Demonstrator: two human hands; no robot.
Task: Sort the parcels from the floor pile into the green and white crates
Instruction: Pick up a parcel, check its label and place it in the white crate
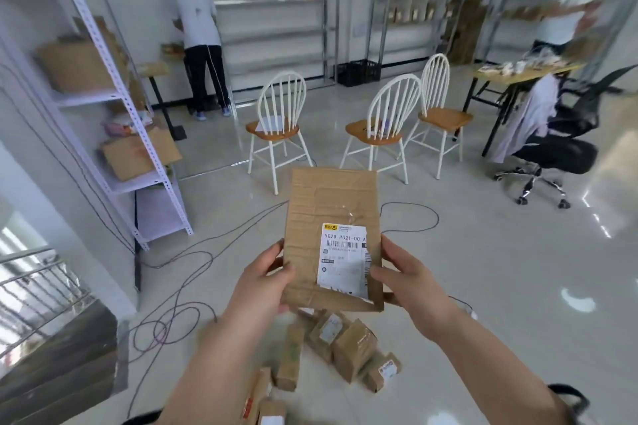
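Left grip point(262, 281), right grip point(407, 278), clasping parcel point(328, 200) edges

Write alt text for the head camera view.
A left hand and right hand hold up a flat cardboard parcel by its side edges, white shipping label facing the camera. More parcels lie piled on the tiled floor below; three white-backed chairs stand beyond.

Left forearm point(214, 355): showing bare, uncovered from the left hand point(266, 272) down to the frame edge.
Right forearm point(500, 366): showing bare below the right hand point(404, 279).
Black curved strap-like loop point(571, 397): peeking in beside the right elbow; what it is cannot be told.
Dark patch point(141, 420): showing beside the left elbow.
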